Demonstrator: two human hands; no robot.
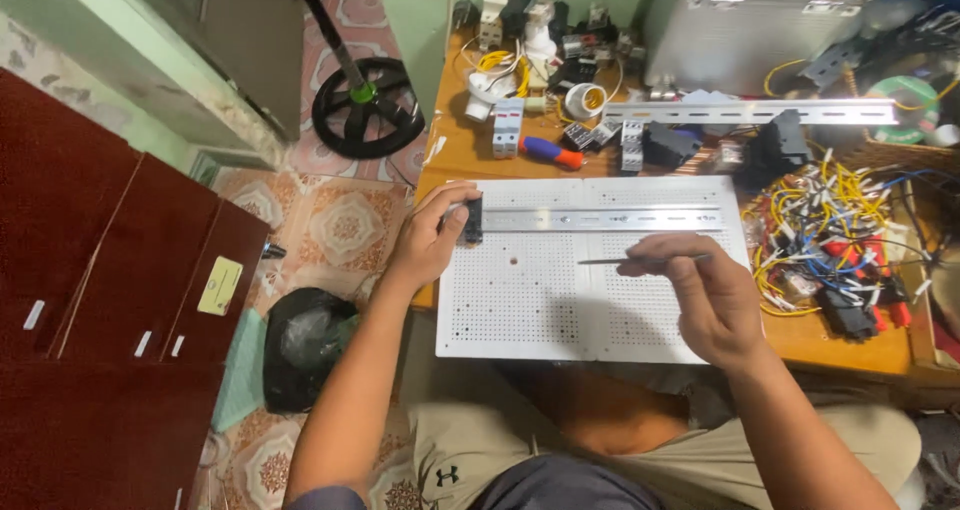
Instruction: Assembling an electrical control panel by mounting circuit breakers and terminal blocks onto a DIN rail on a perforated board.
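A white perforated panel point(520, 300) lies at the near edge of the wooden table, with a metal mounting rail point(620, 219) fixed across its upper part. My left hand point(428, 238) grips a small black block point(473, 220) seated at the rail's left end. My right hand point(700, 295) hovers over the panel's right half and pinches a thin metal tool point(625, 261) that points left, its tip above the holes.
A tangle of yellow, white, blue and red wires point(835, 240) lies right of the panel. A second loose rail point(760, 112), breakers, black parts and a red-and-blue screwdriver point(550, 153) crowd the back. A metal case point(760, 20) stands behind. Dark red cabinets point(100, 270) stand left.
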